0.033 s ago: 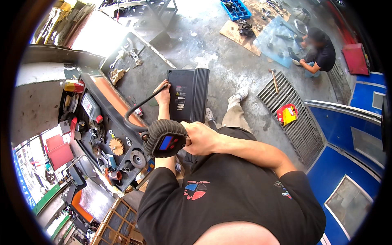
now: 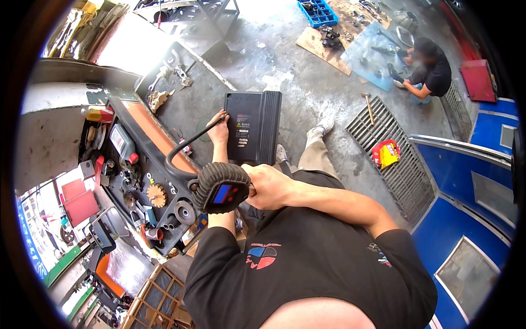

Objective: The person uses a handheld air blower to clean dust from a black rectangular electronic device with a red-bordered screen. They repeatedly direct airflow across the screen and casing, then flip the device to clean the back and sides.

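My right hand (image 2: 269,187) is closed round the grip side of a handheld digital gauge (image 2: 222,187) in a ribbed black rubber cover, with a lit blue screen and red buttons. From the gauge a black hose (image 2: 174,156) curves left and then up to my left hand (image 2: 220,129), whose fingers are closed on the hose's end. That hand lies against the left edge of a flat black case (image 2: 253,127), which has a ribbed right side and a label with a yellow triangle. What the case rests on is hidden.
On the left stands a dark workbench (image 2: 143,123) with a grey bottle (image 2: 123,143), a toothed disc (image 2: 156,195) and loose parts. A floor grate (image 2: 392,148) bears a hammer (image 2: 368,109) and a red-yellow package (image 2: 386,153). Blue panels (image 2: 466,170) line the right. A person (image 2: 430,68) crouches far right.
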### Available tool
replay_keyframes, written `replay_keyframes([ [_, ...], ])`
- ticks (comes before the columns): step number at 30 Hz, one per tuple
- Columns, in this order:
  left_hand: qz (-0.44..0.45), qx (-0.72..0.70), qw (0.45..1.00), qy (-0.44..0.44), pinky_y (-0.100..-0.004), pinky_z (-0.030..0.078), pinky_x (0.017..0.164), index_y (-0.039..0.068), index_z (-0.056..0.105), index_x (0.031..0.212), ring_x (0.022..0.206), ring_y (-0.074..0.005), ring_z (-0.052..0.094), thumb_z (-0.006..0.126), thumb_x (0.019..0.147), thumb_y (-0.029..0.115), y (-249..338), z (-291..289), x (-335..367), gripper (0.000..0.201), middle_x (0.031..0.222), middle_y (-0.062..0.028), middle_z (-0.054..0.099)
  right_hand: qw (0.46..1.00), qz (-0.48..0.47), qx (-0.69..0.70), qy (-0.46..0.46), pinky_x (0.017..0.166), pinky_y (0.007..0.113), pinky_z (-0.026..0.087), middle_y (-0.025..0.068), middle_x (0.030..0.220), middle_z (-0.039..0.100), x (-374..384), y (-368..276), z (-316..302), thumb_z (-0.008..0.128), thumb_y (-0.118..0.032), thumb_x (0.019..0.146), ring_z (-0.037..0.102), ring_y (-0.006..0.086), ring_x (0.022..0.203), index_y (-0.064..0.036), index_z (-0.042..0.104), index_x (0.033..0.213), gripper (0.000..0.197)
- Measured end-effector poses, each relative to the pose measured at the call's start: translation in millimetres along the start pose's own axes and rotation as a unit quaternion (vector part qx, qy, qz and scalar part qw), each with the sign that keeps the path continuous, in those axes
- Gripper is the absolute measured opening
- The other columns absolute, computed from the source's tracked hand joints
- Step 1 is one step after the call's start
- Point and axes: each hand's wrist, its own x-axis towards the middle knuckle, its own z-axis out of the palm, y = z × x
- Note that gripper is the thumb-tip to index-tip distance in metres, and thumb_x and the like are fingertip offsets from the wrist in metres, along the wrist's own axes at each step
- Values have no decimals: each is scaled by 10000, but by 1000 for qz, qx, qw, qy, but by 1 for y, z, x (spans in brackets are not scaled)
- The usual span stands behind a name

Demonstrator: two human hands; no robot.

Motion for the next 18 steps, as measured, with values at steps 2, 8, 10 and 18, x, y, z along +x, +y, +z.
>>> replay_keyframes([
  [2,-23,-34,999,24,-268,526,814,-37,719,1057,864,-141,657,739,808,-74,-3,-20,-29,253,954,-82,730,1000,6,-7,-30,757,510,507,282,806,637,-3,-6,4,638,-108,780,642,462,859,64,496,932,269],
  [8,-3,-9,1000,25,-280,517,913,-32,708,1058,1007,-162,657,722,830,-81,7,-47,-108,234,1052,-107,720,998,-28,-9,-55,653,496,491,227,750,602,-20,-9,26,620,-28,717,627,444,756,11,460,895,243],
  [10,-56,-38,998,7,-313,494,970,-31,696,1078,1128,-205,629,713,835,-81,21,-32,-121,250,1118,-120,704,997,-35,-8,-69,691,503,502,244,778,621,-24,-15,26,626,-59,732,635,451,797,25,483,941,266],
  [18,83,46,995,16,-468,363,1113,-1,646,989,1294,-355,528,675,857,-9,18,10,-129,135,1204,-150,666,997,-2,-1,-79,788,501,517,276,856,659,-31,-15,18,663,-107,750,652,450,889,60,532,1046,365],
])
